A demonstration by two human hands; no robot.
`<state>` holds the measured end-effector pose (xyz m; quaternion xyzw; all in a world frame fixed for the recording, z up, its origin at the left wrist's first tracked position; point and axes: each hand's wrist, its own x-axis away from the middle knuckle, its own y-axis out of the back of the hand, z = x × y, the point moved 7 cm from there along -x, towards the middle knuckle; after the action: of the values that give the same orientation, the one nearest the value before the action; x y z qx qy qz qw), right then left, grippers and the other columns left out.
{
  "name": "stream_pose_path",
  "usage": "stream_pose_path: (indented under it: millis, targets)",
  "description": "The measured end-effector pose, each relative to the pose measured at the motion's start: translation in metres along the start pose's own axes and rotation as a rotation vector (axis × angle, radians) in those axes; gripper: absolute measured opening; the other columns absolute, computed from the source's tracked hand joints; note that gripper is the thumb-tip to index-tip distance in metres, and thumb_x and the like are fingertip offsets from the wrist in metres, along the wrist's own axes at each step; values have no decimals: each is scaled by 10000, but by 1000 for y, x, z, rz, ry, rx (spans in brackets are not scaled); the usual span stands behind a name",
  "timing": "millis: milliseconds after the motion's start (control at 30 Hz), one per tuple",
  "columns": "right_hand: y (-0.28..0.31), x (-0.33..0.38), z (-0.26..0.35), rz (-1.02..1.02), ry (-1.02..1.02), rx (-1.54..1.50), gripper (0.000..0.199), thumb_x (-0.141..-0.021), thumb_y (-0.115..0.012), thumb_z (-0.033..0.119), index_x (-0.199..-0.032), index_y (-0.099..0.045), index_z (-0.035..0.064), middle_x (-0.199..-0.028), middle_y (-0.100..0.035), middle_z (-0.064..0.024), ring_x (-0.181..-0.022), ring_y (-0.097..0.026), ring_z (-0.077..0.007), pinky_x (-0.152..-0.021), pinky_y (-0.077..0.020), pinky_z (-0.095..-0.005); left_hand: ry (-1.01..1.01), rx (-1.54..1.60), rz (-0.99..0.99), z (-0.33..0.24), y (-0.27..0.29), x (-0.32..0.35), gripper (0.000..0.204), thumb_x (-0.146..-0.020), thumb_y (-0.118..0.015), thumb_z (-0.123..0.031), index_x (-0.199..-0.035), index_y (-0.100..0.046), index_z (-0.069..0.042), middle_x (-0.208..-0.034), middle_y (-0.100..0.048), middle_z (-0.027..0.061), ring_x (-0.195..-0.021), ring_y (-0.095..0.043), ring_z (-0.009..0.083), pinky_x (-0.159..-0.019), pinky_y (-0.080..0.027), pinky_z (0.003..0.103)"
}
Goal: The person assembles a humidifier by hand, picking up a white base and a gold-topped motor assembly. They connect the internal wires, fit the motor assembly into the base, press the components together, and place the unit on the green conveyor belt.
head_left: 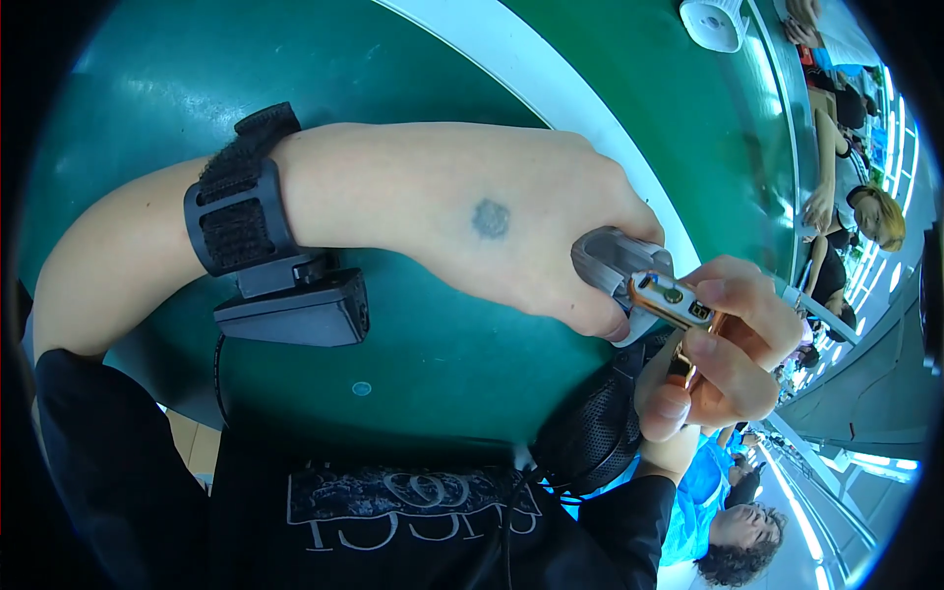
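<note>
My left hand (551, 216) reaches across from the left, its fingers and thumb closed round a grey, hollow plastic piece (615, 261). My right hand (733, 339) pinches a small, flat, gold-rimmed device (672, 299) with a green spot and a dark square on its face. One end of this device meets or overlaps the grey piece; whether they are joined, I cannot tell. Another shiny gold part (680, 367) shows between the lower fingers of my right hand. How far it extends is hidden by the fingers.
Below lies a green tabletop (462, 379) with a small round clear disc (362, 389). A pale curved strip (511, 54) separates it from another green surface (629, 59) bearing a white plastic part (714, 25). A black box (295, 307) is strapped to my left wrist. People work at right.
</note>
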<state>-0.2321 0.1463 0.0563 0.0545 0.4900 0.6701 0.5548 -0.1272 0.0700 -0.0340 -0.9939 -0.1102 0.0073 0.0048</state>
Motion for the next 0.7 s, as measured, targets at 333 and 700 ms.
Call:
stream_pose_path:
  millis: [333,700]
  targets:
    - [7,3,-13,-36,-128,-106,379,-957,-683,478,-1066,-586,129,-1108,-512,-155,-812,-611,-290,-674,-526,-387,4,-29,-14,-2,2,0,589,-832,-787,-139,-1377,-590,-33,-1035,-697,133,-718,-684,190,-637,-572,293]
    - [-1,-1,-10,89,-67,54,418,-1001,-584,508,-1083,-491,110,-1091,-530,-185,-867,-597,-282,-730,-512,-385,-64,-47,-30,-4,2,-1,575,-829,-792,-161,-1351,-604,-11,-1017,-700,146,-697,-689,203,-627,-568,297]
